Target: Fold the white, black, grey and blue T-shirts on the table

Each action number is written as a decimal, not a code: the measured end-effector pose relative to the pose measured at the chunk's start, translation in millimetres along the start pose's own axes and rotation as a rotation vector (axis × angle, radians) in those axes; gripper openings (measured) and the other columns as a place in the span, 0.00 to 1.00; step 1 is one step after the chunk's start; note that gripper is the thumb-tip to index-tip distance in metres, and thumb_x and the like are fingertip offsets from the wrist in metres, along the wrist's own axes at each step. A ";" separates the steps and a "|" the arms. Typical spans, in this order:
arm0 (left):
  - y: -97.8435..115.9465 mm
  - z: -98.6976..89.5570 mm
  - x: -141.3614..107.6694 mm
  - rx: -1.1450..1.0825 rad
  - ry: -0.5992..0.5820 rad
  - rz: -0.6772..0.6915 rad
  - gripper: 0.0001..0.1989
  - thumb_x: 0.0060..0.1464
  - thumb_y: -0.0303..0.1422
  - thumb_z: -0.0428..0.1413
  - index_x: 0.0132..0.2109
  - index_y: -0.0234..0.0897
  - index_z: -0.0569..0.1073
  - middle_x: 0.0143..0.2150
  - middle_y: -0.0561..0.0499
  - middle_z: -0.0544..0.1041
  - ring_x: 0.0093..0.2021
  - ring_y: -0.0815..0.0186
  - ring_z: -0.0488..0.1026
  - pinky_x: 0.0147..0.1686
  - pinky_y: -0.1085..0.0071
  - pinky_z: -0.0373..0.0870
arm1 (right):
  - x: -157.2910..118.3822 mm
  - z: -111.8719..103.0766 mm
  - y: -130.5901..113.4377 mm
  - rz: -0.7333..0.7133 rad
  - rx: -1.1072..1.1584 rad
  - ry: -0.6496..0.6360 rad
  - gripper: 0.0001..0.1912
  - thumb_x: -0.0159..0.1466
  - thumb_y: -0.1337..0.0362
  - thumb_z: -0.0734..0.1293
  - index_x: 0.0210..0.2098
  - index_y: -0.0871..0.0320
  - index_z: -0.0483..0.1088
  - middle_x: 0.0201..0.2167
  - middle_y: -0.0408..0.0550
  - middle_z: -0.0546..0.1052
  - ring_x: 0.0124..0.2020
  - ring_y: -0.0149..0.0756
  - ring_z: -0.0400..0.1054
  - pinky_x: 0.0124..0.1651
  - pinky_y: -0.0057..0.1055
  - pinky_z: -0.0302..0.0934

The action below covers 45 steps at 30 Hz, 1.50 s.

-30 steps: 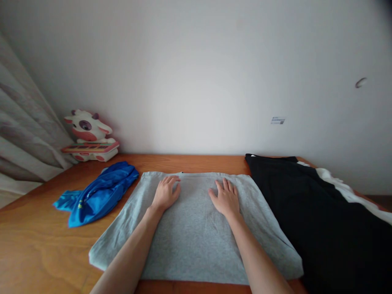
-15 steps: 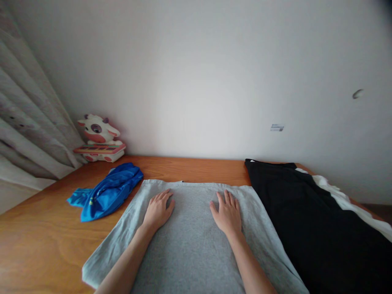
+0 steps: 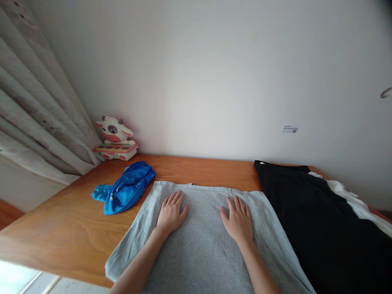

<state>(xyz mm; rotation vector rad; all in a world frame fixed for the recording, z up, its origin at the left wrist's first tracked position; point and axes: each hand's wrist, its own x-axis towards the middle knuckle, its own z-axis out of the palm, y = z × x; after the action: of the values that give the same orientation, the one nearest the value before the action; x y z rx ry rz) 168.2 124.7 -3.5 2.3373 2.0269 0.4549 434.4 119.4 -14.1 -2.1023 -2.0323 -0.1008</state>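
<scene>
A light grey cloth garment (image 3: pixel 202 237), perhaps a T-shirt, lies spread over the wooden table, its far edge nearly straight. On its left half my left hand (image 3: pixel 172 212) rests palm down, fingers stretched out. My right hand (image 3: pixel 238 218) lies flat on the right half, fingers apart. Neither hand holds anything. The garment's near part runs out of view below, between and under my forearms.
A crumpled blue garment (image 3: pixel 128 188) lies to the left on the wooden table (image 3: pixel 70 228). Black clothing (image 3: pixel 312 220) is at the right, with white cloth (image 3: pixel 352 200) beyond it. A toy cow with a keyboard (image 3: pixel 115 139) stands in the back corner by the curtain (image 3: pixel 39 98).
My view has turned a little to the left, so everything appears shifted right. Both hands stay flat on the grey garment, in about the same places.
</scene>
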 end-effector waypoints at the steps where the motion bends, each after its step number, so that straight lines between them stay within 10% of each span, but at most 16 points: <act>1: 0.1 -0.5 -0.2 -0.003 -0.004 -0.005 0.26 0.66 0.44 0.48 0.65 0.37 0.68 0.70 0.41 0.64 0.69 0.52 0.61 0.68 0.50 0.56 | -0.1 1.0 0.6 -0.006 -0.001 0.002 0.30 0.71 0.51 0.57 0.66 0.60 0.65 0.70 0.62 0.61 0.70 0.51 0.53 0.69 0.48 0.43; 28: -11.2 2.7 7.9 -0.029 -0.006 0.022 0.22 0.67 0.42 0.48 0.62 0.42 0.72 0.68 0.44 0.68 0.68 0.54 0.63 0.67 0.50 0.58 | -1.9 5.5 3.4 -0.012 0.115 0.069 0.24 0.70 0.57 0.59 0.61 0.59 0.70 0.68 0.59 0.65 0.69 0.49 0.57 0.69 0.47 0.47; 33: 17.3 7.7 8.8 0.090 -0.075 0.020 0.25 0.68 0.40 0.45 0.64 0.33 0.69 0.70 0.37 0.63 0.70 0.45 0.60 0.66 0.43 0.56 | 0.6 -1.3 -29.5 0.060 0.067 -0.034 0.26 0.70 0.64 0.55 0.64 0.63 0.66 0.69 0.66 0.61 0.70 0.55 0.54 0.68 0.58 0.45; 39: 57.9 31.1 29.1 -0.008 -0.053 0.264 0.23 0.68 0.31 0.40 0.65 0.36 0.67 0.69 0.40 0.66 0.69 0.54 0.61 0.67 0.52 0.58 | 22.0 3.1 -62.0 -0.256 0.236 -0.158 0.28 0.73 0.64 0.49 0.69 0.58 0.58 0.73 0.54 0.54 0.74 0.45 0.44 0.72 0.54 0.36; 45: 12.8 36.5 48.3 0.008 0.016 0.180 0.30 0.68 0.47 0.44 0.70 0.37 0.61 0.73 0.40 0.59 0.72 0.52 0.56 0.69 0.50 0.54 | 43.4 14.5 -23.7 -0.215 0.185 -0.136 0.34 0.73 0.49 0.51 0.71 0.61 0.55 0.74 0.54 0.50 0.74 0.46 0.42 0.73 0.48 0.37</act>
<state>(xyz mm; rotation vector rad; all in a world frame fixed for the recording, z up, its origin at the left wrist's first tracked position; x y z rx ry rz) 194.5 176.1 -25.8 2.5409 1.8351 0.4718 411.3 165.4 -17.2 -1.8221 -2.2445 0.1949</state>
